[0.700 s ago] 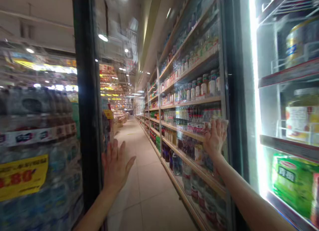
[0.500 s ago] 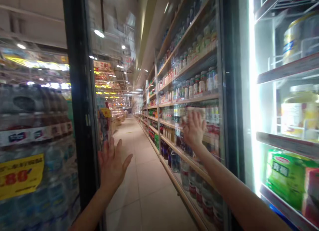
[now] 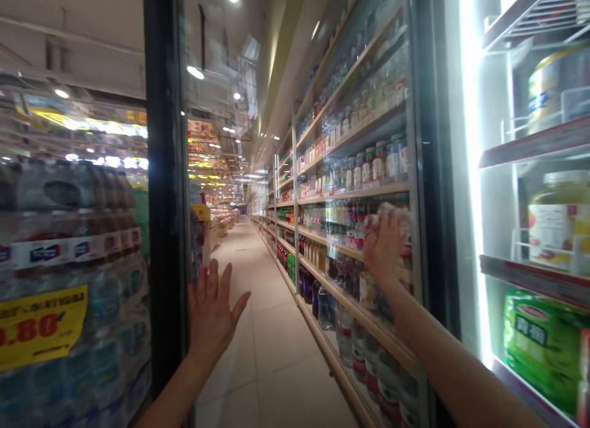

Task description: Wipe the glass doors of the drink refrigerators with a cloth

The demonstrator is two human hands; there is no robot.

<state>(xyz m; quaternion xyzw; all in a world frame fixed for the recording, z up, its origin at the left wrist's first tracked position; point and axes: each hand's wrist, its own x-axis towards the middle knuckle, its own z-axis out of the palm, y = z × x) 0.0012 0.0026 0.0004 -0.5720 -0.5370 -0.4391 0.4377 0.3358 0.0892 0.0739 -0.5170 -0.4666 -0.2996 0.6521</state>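
A glass cooler door with a black frame (image 3: 163, 188) stands swung open in front of me. My left hand (image 3: 212, 311) lies flat against the glass near the frame's left side, fingers spread, holding nothing. Farther right, my right hand (image 3: 383, 246) presses a pale, crumpled cloth (image 3: 402, 220) to the glass, close to the door's other upright. Part of the cloth is hidden behind the fingers. Bottles on shelves show through or in the glass behind both hands.
On the right is the lit cooler interior, with wire shelves (image 3: 534, 148), a juice bottle (image 3: 550, 222) and a green pack (image 3: 537, 348). Stacked packs of bottled drinks (image 3: 108, 293) bear a yellow price sign (image 3: 43, 326) on the left. A tiled aisle floor (image 3: 239, 354) runs ahead.
My right hand has slid the cloth rightward across the glass, nearer the door's right upright. My left hand stays flat on the glass. The view has shifted slightly.
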